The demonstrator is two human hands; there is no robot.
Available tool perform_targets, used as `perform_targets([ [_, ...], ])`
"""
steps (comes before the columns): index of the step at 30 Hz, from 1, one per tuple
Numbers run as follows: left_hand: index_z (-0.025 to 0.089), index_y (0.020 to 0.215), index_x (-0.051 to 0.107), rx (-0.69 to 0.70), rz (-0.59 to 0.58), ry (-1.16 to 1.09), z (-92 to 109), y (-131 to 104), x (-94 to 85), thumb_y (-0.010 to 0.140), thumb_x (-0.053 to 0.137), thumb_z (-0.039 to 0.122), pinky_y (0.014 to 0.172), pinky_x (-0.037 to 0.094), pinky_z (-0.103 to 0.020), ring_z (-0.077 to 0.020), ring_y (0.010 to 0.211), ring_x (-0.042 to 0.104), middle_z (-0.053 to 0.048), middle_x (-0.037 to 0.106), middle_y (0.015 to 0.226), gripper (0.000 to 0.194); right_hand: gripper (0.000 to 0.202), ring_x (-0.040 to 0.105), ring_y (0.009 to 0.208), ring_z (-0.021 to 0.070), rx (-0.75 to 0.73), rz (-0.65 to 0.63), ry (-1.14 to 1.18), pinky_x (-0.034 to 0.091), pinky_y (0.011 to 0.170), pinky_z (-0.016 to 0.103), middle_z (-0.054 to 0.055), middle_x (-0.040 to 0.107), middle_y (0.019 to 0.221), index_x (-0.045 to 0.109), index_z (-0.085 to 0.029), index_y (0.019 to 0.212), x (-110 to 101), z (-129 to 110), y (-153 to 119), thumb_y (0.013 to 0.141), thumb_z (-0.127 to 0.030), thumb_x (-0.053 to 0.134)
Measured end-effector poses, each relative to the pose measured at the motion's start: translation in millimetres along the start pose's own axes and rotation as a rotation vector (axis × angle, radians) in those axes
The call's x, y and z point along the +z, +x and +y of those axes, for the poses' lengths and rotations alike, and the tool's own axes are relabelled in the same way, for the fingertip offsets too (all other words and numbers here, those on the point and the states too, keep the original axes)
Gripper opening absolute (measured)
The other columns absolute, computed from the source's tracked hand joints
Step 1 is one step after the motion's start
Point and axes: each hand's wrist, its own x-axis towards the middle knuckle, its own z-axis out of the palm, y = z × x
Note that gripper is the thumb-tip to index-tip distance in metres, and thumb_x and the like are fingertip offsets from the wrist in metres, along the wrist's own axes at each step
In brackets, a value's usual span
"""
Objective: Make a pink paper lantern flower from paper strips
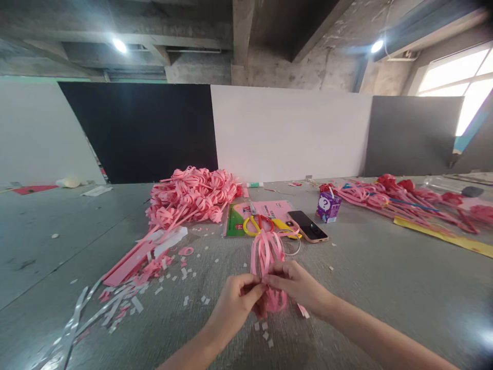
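A bundle of looped pink strips (pixel 265 249) stands at the middle front, its loops spreading above and below my fingers. My left hand (pixel 243 295) pinches it at its middle from the left, thumb and forefinger together. From the right, my right hand (pixel 288 280) closes its fingers on the same spot, touching the left fingertips. Just behind the bundle lie yellow-and-red-handled scissors (pixel 252 225) on a pink and green packet (pixel 235 221). A metal ring (pixel 296 248) lies beside the loops. The exact point of grip is partly hidden by my fingers.
A heap of pink strip flowers (pixel 192 195) lies at the back left, with pink paper (pixel 129 264) and scraps before it. A phone (pixel 308 226) and a purple box (pixel 328 205) with a straw stand right of the packet. Long pink stems (pixel 385 200) and a yellow strip (pixel 442 236) lie right.
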Motion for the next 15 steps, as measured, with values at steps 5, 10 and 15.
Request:
perform_targets([
  [5,0.014,0.058,0.053,0.022,0.0,0.072,1.0,0.5,-4.5,0.075,0.048,0.027,0.047,0.039,-0.021,-0.0094,0.042,0.049,0.002,0.051,0.046,0.022,0.022,0.037,0.052,0.0064,0.042,0.033,0.13,0.027,0.051,0.019,-0.004,0.044,0.056,0.054,-0.014,0.063,0.8,4.8,0.7,0.073,-0.033,0.055],
  [10,0.016,0.06,0.052,0.031,-0.011,0.366,10.0,3.4,-26.1,0.075,0.043,0.026,0.046,0.039,-0.02,-0.0101,0.044,0.053,0.003,0.054,0.048,0.02,0.023,0.041,0.054,0.0067,0.083,0.058,0.239,0.031,0.053,0.02,-0.003,0.047,0.059,0.054,-0.013,0.065,-3.5,6.0,2.3,0.073,-0.035,0.056],
  [15,0.016,0.058,0.058,-0.004,0.288,1.202,20.6,8.5,-60.2,0.076,0.038,0.025,0.047,0.04,-0.023,-0.016,0.048,0.058,-0.003,0.058,0.048,0.029,0.023,0.043,0.054,0.0063,0.066,0.11,0.185,0.035,0.055,0.02,-0.003,0.047,0.059,0.054,-0.014,0.063,-9.7,5.1,5.5,0.07,-0.036,0.059],
])
